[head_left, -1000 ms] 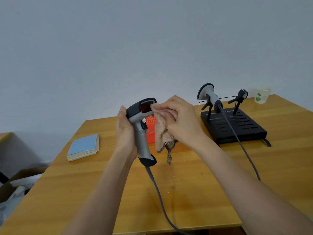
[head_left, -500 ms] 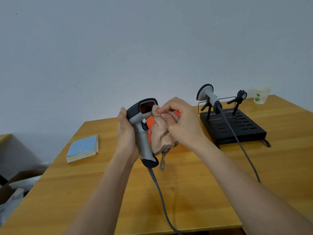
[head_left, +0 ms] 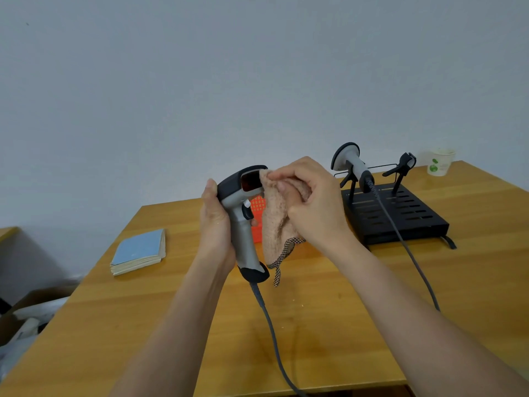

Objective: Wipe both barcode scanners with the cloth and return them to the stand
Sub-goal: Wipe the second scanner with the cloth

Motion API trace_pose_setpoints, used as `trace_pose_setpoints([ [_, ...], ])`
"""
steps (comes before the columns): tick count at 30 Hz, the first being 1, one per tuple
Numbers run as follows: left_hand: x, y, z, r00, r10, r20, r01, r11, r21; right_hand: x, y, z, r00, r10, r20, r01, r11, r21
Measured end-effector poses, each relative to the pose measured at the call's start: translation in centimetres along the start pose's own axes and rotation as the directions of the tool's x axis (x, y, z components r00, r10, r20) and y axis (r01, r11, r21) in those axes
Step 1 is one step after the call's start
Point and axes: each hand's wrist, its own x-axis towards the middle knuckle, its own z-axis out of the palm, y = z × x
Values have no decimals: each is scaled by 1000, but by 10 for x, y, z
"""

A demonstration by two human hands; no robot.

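Observation:
My left hand grips the handle of a grey and black barcode scanner, held upright above the table with its dark window facing right. My right hand pinches a beige cloth against the front edge of that window; the cloth hangs down with a checked hem. A second grey scanner rests on the left cradle of the black stand at the back right. The stand's right cradle holds nothing. Both scanner cables trail toward the near table edge.
An orange mesh basket stands behind the held scanner, mostly hidden. A blue-covered stack of booklets lies at the left. A paper cup stands at the far right corner. The wooden table ends close in front of me; boxes lie off its left side.
My right hand has shifted the cloth up over the scanner's window edge, rubbing it. The left hand holds the scanner in nearly the same place.

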Motion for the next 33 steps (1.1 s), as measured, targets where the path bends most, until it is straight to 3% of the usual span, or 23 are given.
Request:
trace_pose_setpoints([
  [3, -1, -2, 2, 1000, -4, 11, 4, 1000, -2, 0, 2, 4, 1000, 11, -1, -11, 996, -87],
  [11, 2, -7, -4, 999, 28, -20, -28, 999, 15, -4, -7, 6, 989, 7, 145, -18, 997, 75],
  [17, 0, -4, 0, 1000, 19, -19, -18, 999, 31, 2, -9, 4, 999, 30, -26, -28, 996, 83],
  [25, 3, -5, 0, 999, 36, -24, -36, 999, 9, -2, -11, 9, 998, 6, 67, -15, 991, 134],
  [29, 1, -5, -3, 1000, 21, -7, -21, 1000, -13, 2, -9, 5, 985, -87, 146, 83, 996, 30],
  [33, 0, -8, -2, 1000, 11, -19, -10, 1000, 16, 3, -7, -1, 993, -72, 91, 68, 997, 43],
])
